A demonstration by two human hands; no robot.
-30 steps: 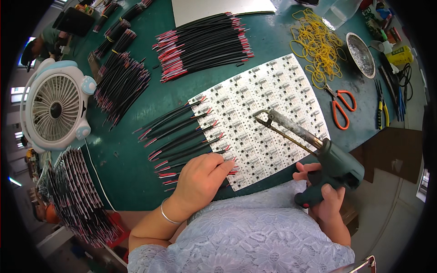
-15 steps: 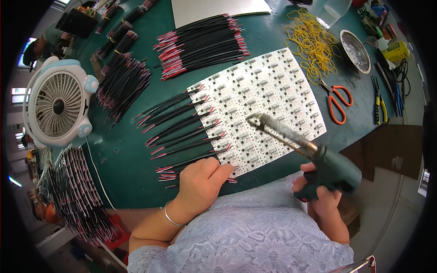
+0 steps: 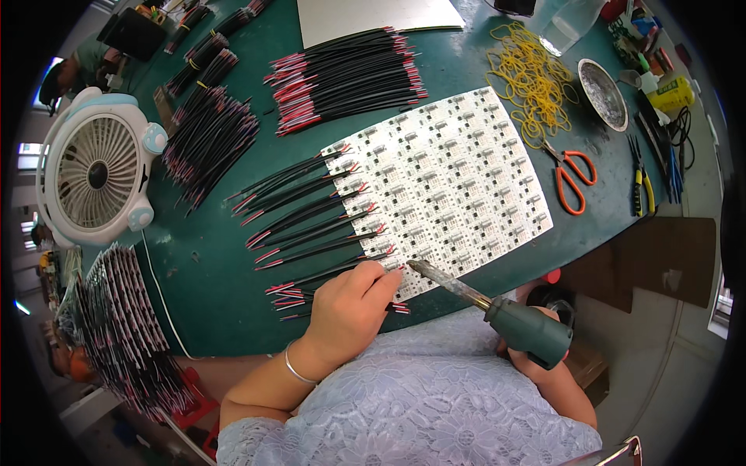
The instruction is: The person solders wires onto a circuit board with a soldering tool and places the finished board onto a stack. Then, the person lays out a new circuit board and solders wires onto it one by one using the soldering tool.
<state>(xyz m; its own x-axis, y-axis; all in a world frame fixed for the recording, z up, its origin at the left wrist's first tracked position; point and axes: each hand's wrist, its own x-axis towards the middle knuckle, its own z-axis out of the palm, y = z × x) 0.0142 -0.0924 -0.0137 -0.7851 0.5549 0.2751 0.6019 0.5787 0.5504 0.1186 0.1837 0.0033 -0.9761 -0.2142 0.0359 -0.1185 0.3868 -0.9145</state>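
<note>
A white panel of small circuit boards [image 3: 443, 179] lies on the green table before me. Short black cables [image 3: 303, 252] with red and white wire ends stick out from its left edge. At the panel's lower left corner my left hand [image 3: 347, 301] is closed, thumb and forefinger pinching a cable whose wire end meets the board. My right hand [image 3: 535, 368] is wrapped round the green handle of a soldering gun [image 3: 528, 330], which partly hides the fingers. The gun's metal tip points left and sits at the panel, close beside my left fingertips.
Loose cables [image 3: 350, 78] lie beyond the panel, and more cable bundles [image 3: 210, 144] farther left. A fan [image 3: 97, 175] stands at left. Yellow solder-like strands [image 3: 528, 78], a metal bowl [image 3: 603, 95], orange-handled scissors [image 3: 573, 179] and pliers [image 3: 642, 182] lie right. Finished-looking wired panels [image 3: 128, 318] hang lower left.
The soldering gun has come down and left, its tip moving from above the panel's middle to the lower left corner by my left fingers. My left hand has shifted slightly up.
</note>
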